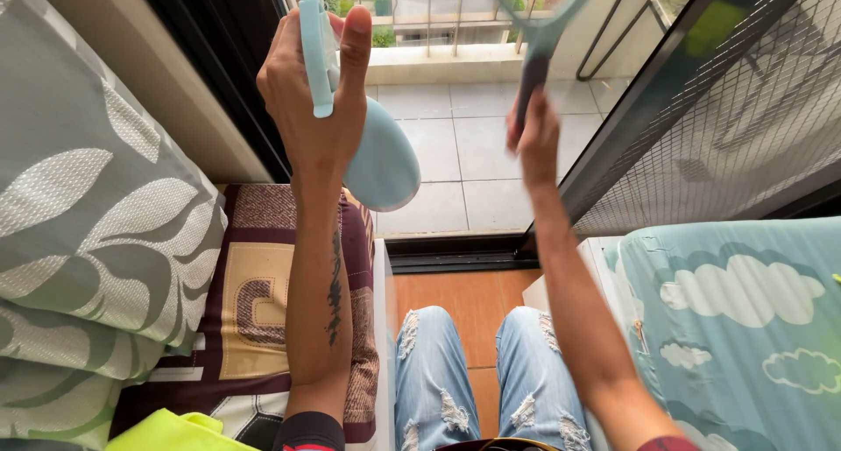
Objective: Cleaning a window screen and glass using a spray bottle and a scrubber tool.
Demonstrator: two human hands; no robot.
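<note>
Evidently left hand (315, 92) clamped light blue brush (368, 136) (rigid plastic, likely light); right hand (534, 140) gripped dark tool handle (532, 74), best hold.

1. Single view, worn on the head, angled down and forward past both raised forearms.
2. Faces an open sliding doorway onto a tiled balcony floor (455, 153) with railing beyond.
3. Close range: knees in ripped jeans (477, 372) at the lower edge, pillows (96, 214) hard left, cloud-print cover (745, 320) hard right.
4. No second view to compare.
</note>
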